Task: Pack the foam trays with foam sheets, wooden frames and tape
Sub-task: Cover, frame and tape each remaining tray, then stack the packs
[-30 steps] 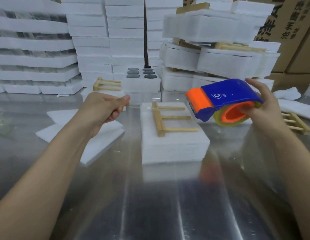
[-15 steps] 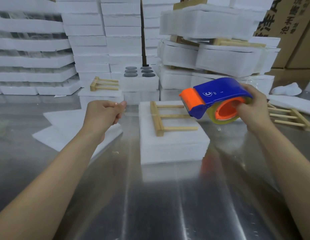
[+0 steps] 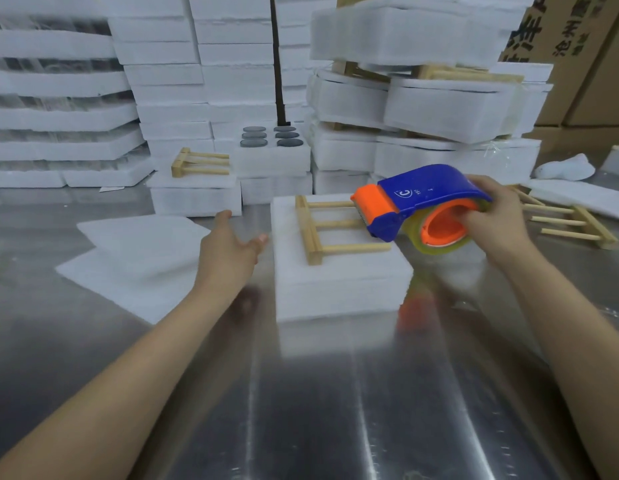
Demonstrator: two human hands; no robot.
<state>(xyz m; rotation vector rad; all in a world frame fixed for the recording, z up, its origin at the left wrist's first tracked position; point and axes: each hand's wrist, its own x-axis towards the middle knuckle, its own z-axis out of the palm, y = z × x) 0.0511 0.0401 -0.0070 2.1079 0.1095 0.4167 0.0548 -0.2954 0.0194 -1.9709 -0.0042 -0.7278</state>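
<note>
Head view: the left hand (image 3: 228, 251), fisted half a second ago, now spreads wide just beside the white foam tray (image 3: 339, 282) at mid-tabletop (image 3: 301, 393). The right hand (image 3: 491, 216) grips the blue-and-orange tape dispenser (image 3: 422, 199), now lower over the wooden frame (image 3: 321, 233) lying on that tray. Three loose frames counted: this one, a second frame (image 3: 197, 162) on a rear stack (image 3: 197, 202), and a third frame (image 3: 571, 223) on the tabletop at right.

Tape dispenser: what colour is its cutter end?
Orange cutter end on a blue tape dispenser; head view.
</note>
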